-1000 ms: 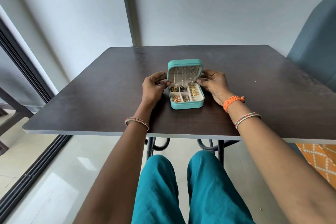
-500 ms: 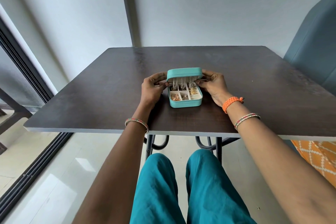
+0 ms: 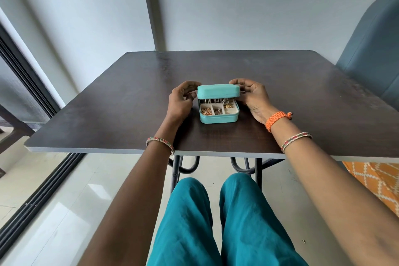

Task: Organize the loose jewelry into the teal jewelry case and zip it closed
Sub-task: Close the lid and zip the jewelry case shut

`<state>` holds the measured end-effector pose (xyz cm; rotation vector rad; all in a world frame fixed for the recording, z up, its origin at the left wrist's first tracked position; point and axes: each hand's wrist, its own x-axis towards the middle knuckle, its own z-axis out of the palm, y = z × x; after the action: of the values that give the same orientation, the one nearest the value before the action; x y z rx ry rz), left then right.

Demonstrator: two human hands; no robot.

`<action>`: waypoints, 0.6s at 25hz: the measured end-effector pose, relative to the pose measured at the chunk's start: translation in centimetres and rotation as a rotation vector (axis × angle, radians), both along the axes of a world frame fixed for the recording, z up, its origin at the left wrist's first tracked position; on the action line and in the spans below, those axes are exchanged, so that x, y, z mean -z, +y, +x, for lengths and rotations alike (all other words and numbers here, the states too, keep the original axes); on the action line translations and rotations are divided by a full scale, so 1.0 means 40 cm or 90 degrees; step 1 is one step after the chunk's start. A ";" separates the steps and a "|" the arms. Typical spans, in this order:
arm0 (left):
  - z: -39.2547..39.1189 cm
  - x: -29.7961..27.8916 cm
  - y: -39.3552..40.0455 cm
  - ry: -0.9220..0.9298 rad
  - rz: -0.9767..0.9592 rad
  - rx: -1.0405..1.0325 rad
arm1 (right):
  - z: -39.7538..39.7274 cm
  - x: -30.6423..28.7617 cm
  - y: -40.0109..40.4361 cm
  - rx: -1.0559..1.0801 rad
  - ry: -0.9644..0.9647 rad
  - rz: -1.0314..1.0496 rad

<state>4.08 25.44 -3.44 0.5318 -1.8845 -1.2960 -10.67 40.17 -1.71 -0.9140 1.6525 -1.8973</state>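
**A:** ok so the teal jewelry case (image 3: 218,110) sits around the middle of the table (image 3: 108,119), a bit toward the near edge. Its lid (image 3: 218,90) is tipped most of the way down but there's an open gap at the front. Left hand (image 3: 181,103) is curled by the lid's left end, right hand (image 3: 252,97) has fingers wrapped on the right end. Honestly can't tell if the left is actually gripping or just touching.

**B:** what worries me is the chains (image 3: 218,100) hanging from inside the lid. They dangle right at the gap, so I'd guess one could get pinched at the rim or caught in the zipper track.

**A:** yeah, and the compartments (image 3: 218,110) look pretty full. If a piece pokes up, the lid won't seat flat, and forcing it could bend something.

**B:** also the case is light. Tugging the zip one-handed might slide it toward the edge. Zipper pull isn't visible from here anyway.
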 end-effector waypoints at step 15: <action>0.012 -0.004 0.015 -0.037 -0.015 0.039 | 0.020 0.015 0.022 -0.060 0.142 0.101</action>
<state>4.54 26.03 -3.27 0.5075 -1.9745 -1.3099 -9.86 41.03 -2.31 -1.1501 1.8224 -1.6238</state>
